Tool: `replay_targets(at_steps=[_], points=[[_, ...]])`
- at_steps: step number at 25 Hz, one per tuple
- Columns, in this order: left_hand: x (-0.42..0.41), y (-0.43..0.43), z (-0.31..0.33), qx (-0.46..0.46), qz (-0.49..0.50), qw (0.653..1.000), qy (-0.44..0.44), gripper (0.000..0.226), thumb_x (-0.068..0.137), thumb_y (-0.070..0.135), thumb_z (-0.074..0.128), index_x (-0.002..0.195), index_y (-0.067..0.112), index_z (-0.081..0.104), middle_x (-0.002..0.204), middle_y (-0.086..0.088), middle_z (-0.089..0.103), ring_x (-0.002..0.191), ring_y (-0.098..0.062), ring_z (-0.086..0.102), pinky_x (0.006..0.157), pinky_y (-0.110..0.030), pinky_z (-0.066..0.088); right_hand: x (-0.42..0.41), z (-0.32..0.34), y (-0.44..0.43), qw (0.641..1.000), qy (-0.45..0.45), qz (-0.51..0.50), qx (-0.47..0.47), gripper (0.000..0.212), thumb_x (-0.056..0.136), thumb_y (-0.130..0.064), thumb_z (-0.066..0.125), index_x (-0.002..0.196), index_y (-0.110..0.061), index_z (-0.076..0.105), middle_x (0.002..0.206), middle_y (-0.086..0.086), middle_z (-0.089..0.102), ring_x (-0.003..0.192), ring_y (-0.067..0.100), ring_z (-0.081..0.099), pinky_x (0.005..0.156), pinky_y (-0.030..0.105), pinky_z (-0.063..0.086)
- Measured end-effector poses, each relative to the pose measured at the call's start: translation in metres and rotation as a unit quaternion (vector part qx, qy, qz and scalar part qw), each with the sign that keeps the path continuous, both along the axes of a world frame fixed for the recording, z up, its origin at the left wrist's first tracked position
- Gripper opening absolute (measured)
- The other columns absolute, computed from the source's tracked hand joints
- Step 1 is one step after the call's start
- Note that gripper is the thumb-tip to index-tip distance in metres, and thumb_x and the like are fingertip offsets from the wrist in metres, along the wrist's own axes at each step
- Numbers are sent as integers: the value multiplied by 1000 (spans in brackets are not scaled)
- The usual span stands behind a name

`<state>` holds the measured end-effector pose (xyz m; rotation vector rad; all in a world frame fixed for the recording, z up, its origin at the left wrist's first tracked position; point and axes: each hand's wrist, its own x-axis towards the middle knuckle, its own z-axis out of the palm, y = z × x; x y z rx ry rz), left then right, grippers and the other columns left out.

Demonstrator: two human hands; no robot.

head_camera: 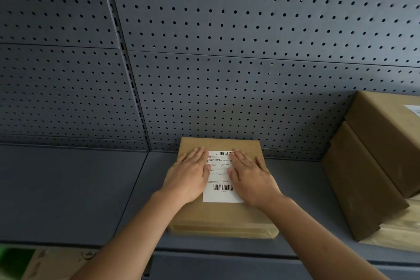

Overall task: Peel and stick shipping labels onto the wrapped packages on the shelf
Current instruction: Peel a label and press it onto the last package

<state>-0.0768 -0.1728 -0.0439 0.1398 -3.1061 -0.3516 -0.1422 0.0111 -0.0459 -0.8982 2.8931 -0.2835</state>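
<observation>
Both hands lie flat, gripping nothing: the left hand and right hand press the shipping label onto the brown wrapped package on the grey shelf. This looks like the smoothing step. Next likely comes rubbing down the edges, then lifting away.

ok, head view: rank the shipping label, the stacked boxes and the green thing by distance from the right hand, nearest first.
1. shipping label: on the centre package, touched by the right hand pressing flat on its right edge.
2. stacked boxes: on the shelf, off to the hand's right.
3. green thing: blurred, far lower left, below the shelf.
</observation>
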Motion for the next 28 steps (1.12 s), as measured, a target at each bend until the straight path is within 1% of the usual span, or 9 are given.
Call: replay_targets(at_steps=[4,6,9,12,14,21,24,26,28], points=[[8,-6,4,9,21,1000,5,59,109,41,15,162,17,6,171,1,2,156,-9,1,124,-27,-3,2,3,7,1000,-10,-23,-14,60,106,-45,20,159,-18,15,168,-5,9,153,7,2,125,41,0],[20,2,10,22,-5,999,22,58,109,40,17,162,18,6,170,2,2,156,-7,0,124,-26,-4,12,6,8,1000,8,5,-26,60,105,-44,18,159,-18,17,167,-4,12,153,7,4,125,41,1],[41,23,15,24,-66,997,37,56,110,39,18,162,19,8,170,5,3,155,-4,0,125,-26,-5,37,7,7,997,14,64,-27,69,97,-49,5,159,-22,16,167,-8,13,152,5,4,125,37,-1],[52,32,9,4,-82,996,21,56,110,38,16,162,18,9,170,4,3,155,-4,-1,125,-26,-4,50,3,6,996,14,84,-12,65,98,-45,8,159,-22,14,167,-8,10,152,4,1,124,36,-5],[54,32,5,-13,-78,997,13,57,109,39,15,162,18,8,170,3,2,155,-4,-3,126,-27,-4,51,1,8,997,20,77,3,60,103,-43,13,160,-22,11,167,-8,6,152,4,-1,125,40,-3],[63,22,6,-15,-25,999,-26,61,107,46,9,161,20,0,169,6,-5,154,-3,-6,126,-28,-4,48,2,41,1000,15,3,11,60,106,-46,19,160,-21,11,167,-9,5,152,3,-1,124,40,-5],[72,19,10,0,-8,1000,-23,62,107,47,9,161,20,-4,169,6,-9,153,-3,-10,124,-25,-8,53,2,48,1000,19,-9,0,67,101,-53,9,160,-20,11,168,-8,5,153,6,1,124,39,-4],[82,28,14,9,-30,999,-9,63,105,49,7,161,22,-6,168,9,-12,152,0,-13,124,-25,-9,65,4,46,999,39,24,-23,77,94,-58,-4,160,-21,12,167,-8,6,153,6,2,123,37,-6],[96,42,16,13,-70,997,-4,64,102,51,0,160,25,-7,166,12,-15,151,2,-16,126,-28,-8,84,3,41,996,39,69,-45,76,97,-58,-7,159,-22,15,166,-8,8,153,6,3,125,39,-3]])
